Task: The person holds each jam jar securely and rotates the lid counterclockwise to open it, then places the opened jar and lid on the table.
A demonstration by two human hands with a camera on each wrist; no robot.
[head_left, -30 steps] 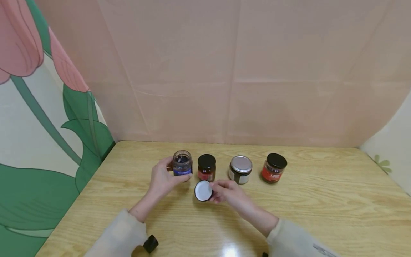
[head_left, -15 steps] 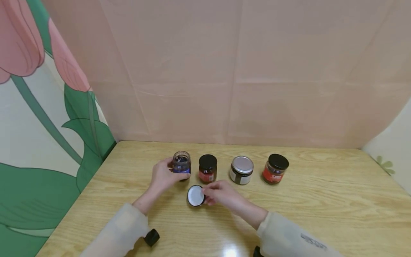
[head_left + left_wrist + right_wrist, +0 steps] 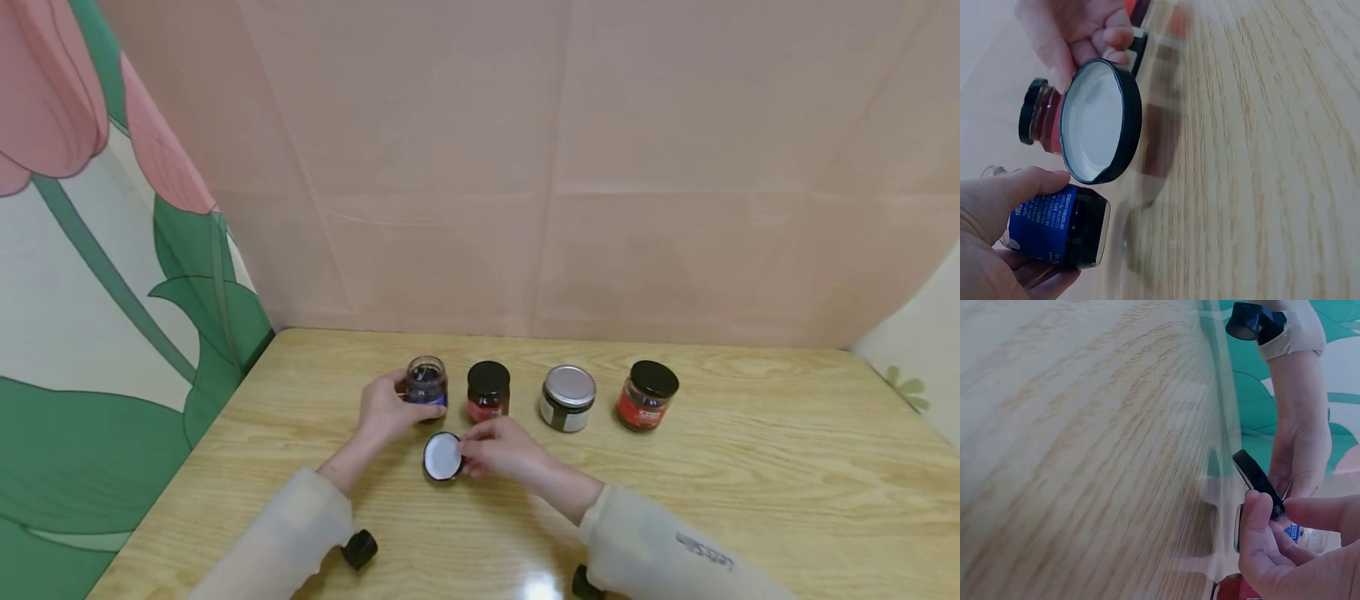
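Observation:
My left hand (image 3: 384, 410) grips an open glass jar (image 3: 427, 385) with a blue label and dark contents, fingers round its side and thumb across the front. In the left wrist view the jar's blue label (image 3: 1044, 222) shows under the thumb. My right hand (image 3: 501, 450) pinches a black-rimmed lid (image 3: 442, 457) by its edge, its white inside turned up toward the head camera. The lid is in front of the jar, apart from it in the head view. From the right wrist, the lid (image 3: 1259, 481) appears edge-on between thumb and fingers.
Right of the open jar stand a black-lidded jar with a red label (image 3: 488, 390), a silver-lidded jar (image 3: 568, 397) and another black-lidded, red-labelled jar (image 3: 647, 395). All are on the wooden table (image 3: 750, 467). A pink cloth (image 3: 525, 208) hangs behind its far edge.
My right hand has carried the lid leftward and slightly nearer to me, to a spot in front of the open jar. The left hand keeps its grip on the jar, nearly still.

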